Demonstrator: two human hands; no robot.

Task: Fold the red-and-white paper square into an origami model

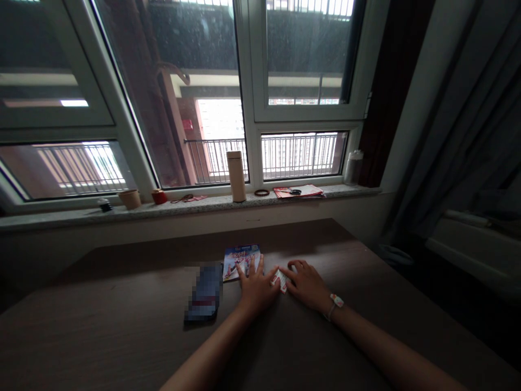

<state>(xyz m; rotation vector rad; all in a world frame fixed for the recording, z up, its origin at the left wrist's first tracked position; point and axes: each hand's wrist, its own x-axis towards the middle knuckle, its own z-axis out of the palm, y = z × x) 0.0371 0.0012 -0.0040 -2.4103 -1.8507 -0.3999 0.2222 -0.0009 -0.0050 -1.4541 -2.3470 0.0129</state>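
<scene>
A small white paper piece with red print lies on the dark brown table between my two hands. My left hand rests flat with its fingers spread. Its thumb side touches the paper's left part, while its other fingers reach over a blue printed booklet. From the right, my right hand meets the paper with thumb and index finger, its fingers apart and slightly bent. A bracelet with a pale charm circles the right wrist. The fingers cover part of the paper, so its full shape is hidden.
Left of the booklet lies a dark blue, pixelated flat object. On the windowsill stand a beige flask, a brown cup, a red spool-like item, scissors on red-edged papers, and a clear bottle.
</scene>
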